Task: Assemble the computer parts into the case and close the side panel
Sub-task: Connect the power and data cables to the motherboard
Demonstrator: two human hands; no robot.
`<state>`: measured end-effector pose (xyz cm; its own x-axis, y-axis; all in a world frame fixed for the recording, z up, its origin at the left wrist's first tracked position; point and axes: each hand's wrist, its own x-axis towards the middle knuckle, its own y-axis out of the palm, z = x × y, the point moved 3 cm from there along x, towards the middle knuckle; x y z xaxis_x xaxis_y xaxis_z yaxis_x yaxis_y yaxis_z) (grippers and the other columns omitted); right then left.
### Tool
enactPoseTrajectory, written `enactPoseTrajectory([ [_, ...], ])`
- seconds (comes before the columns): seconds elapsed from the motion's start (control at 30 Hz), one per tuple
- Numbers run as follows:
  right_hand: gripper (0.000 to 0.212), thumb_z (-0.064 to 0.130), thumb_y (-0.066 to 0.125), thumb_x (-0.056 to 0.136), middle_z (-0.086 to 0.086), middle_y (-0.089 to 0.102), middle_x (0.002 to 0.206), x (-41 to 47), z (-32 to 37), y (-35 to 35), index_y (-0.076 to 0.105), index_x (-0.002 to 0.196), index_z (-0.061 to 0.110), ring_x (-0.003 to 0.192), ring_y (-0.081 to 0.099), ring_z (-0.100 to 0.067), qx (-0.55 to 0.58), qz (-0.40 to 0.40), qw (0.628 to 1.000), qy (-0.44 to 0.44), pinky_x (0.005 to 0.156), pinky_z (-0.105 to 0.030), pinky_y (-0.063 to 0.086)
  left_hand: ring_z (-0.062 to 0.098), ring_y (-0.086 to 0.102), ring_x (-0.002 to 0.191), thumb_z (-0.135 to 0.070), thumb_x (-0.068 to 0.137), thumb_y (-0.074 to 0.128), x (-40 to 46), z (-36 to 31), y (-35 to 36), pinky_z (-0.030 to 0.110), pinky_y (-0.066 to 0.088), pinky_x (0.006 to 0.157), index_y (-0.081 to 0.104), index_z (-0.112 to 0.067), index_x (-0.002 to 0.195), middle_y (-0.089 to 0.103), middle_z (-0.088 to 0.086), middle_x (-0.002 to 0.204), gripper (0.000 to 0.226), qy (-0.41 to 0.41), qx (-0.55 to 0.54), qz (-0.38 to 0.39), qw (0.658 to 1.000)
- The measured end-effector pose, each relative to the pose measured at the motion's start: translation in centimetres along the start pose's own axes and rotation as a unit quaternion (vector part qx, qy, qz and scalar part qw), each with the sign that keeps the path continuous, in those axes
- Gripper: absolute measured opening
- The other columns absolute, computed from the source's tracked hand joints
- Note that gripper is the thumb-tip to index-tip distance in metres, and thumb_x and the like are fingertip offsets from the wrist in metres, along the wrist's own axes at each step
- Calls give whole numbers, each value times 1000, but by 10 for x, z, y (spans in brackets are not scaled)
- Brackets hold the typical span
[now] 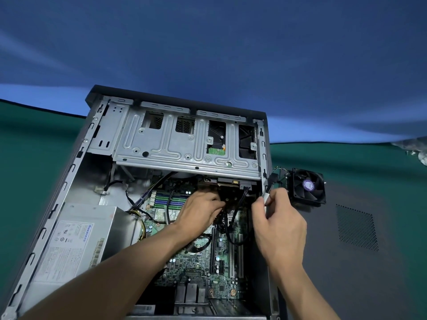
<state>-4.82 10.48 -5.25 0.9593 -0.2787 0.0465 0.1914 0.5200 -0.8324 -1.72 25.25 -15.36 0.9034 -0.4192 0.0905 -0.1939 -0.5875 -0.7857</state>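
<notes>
An open computer case (69, 172) lies on its side with the green motherboard (198, 262) exposed. A silver drive cage (180, 144) spans its far end and the power supply (74, 245) sits at the left. My left hand (201, 211) reaches in under the drive cage, fingers curled among a bundle of black cables (233, 218). My right hand (277, 218) hovers at the case's right wall and pinches a small white connector (266, 197) on a cable. What the left fingers hold is hidden.
A black cooler fan (308, 187) with a purple label stands on the table just right of the case. The dark side panel (355, 227) with a perforated vent lies flat at the right. Green cloth (34, 139) covers the table.
</notes>
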Motion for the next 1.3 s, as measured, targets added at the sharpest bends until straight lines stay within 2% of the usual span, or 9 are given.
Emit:
enactPoseTrajectory([
  [0.17,19,36,46,84,1,51,53,1,-1,1,39,73,22,53,50,-20,2,3,1000,1,53,-36,39,19,68,67,2,63,83,1,-3,-5,34,57,68,75,-5,90,71,6,77,29,36,8,-29,999],
  [0.33,19,39,44,82,2,51,52,1,-1,0,38,72,23,52,49,-17,1,7,1000,3,52,-34,38,18,68,67,4,72,76,6,-4,-3,32,53,74,74,-3,93,72,8,78,23,7,-33,-35,999],
  [0.5,19,38,45,82,3,51,52,1,-1,0,36,71,24,51,48,-13,-2,3,1000,4,51,-33,33,15,64,75,-6,88,63,13,-5,3,17,44,81,73,-7,102,72,5,87,17,-35,-58,-1,998],
  [0.67,22,36,47,83,3,49,51,1,0,0,34,70,24,50,47,-12,-7,0,1000,9,49,-33,31,16,67,77,-19,94,57,22,-5,4,33,50,90,73,-14,99,73,2,88,18,-108,-60,41,991],
  [0.77,22,35,49,84,3,51,52,2,0,0,37,72,22,51,47,-14,-8,1,1000,10,51,-34,29,14,65,67,-26,95,56,27,1,3,26,53,76,70,-18,108,72,-1,83,21,-156,-52,80,983],
  [0.87,23,35,49,85,2,50,52,1,0,-1,36,71,22,52,48,-18,-10,-2,1000,8,52,-34,30,5,54,51,-28,98,50,30,7,4,12,41,53,67,-16,106,59,-1,65,23,-170,-35,138,975],
  [1.0,22,36,48,84,2,50,52,1,0,-1,36,71,22,52,48,-19,-8,-3,1000,7,52,-34,30,14,65,67,-23,97,51,29,11,6,20,50,69,68,-15,109,71,5,85,22,-168,-61,132,975],
  [1.13,23,36,48,84,2,50,52,2,0,0,36,71,22,52,49,-19,-9,-2,1000,8,51,-34,31,12,59,58,-24,96,54,29,16,9,23,48,56,70,-12,107,72,8,85,23,-202,-80,126,968],
  [1.3,23,36,46,84,1,49,51,1,0,0,35,71,22,52,49,-23,-10,-4,1000,4,51,-34,34,16,68,90,-27,96,53,31,8,4,28,51,88,64,-18,119,71,3,107,27,-166,-62,149,973],
])
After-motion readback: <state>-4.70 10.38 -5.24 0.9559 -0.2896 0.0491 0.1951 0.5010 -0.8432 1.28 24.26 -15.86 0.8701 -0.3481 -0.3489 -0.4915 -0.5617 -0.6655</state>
